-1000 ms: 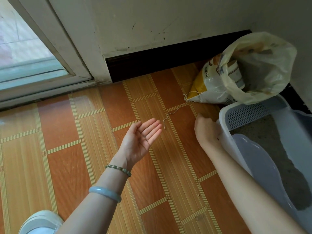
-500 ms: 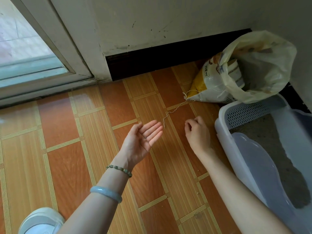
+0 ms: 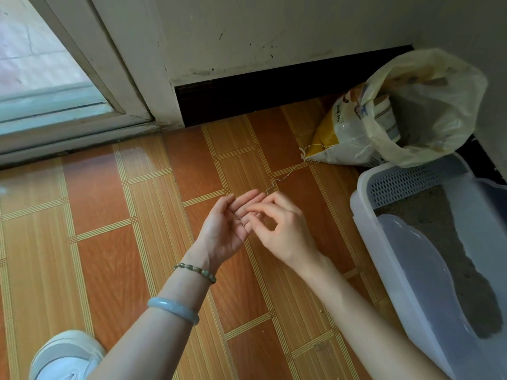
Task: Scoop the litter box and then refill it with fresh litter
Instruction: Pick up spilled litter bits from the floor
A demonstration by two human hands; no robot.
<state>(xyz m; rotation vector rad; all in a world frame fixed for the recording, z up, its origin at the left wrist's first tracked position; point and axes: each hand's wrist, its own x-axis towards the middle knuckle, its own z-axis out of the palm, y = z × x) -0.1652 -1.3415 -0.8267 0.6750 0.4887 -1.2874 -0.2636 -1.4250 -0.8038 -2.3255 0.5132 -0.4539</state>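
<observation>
Right hand (image 3: 285,233), fingers curled, hovers over the upturned left hand (image 3: 226,229).

Head-worn view, downward (wide, close)

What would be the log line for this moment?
left hand: open, palm up | right hand: fingers curled at left palm | litter box: untouched

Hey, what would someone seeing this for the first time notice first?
The left hand lies palm up at centre, and the right hand pinches its fingertips over that palm. At the right edge sits the litter box, with a litter bag behind it by the wall.
</observation>
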